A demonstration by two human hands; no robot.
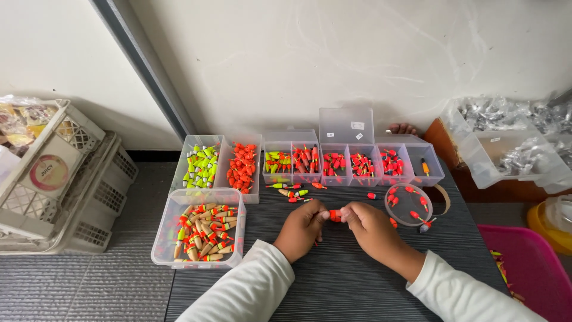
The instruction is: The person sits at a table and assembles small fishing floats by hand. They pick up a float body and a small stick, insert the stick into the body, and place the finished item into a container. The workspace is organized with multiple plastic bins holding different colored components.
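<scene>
Crates: white slatted plastic crates [65,179] stand far to the left of the fingers, off the dark table [333,286], out of the way

Big tub: a clear tub of tan and orange floats [199,232] sits just left of the left hand, close enough to dip into without stretching

Yellow and orange trays: a tray of yellow-green floats [199,164] and one of plain orange pieces [241,167] lie beyond and left of the fingers, kept apart by colour

Left hand: the left hand [304,229] rests on the table, fingertips pinched shut on one end of the small orange float [335,215]

Orange float: it hangs between the two sets of fingertips, just above the tabletop, gripped at both ends so it can be steadied

Right hand: the right hand [369,226] mirrors it, fingers closed on the other end of the same piece

Divided box: a lidded compartment box [357,161] stands straight beyond the fingers, lid up, red pieces sorted by cell

Loose pieces: a few floats [292,191] lie scattered between box and fingers

Round dish: a clear round dish [409,204] sits just right of the right fingers, holding a handful of red bits within reach

Pink bin: a pink bin [530,262] stands far right, off the table
</scene>
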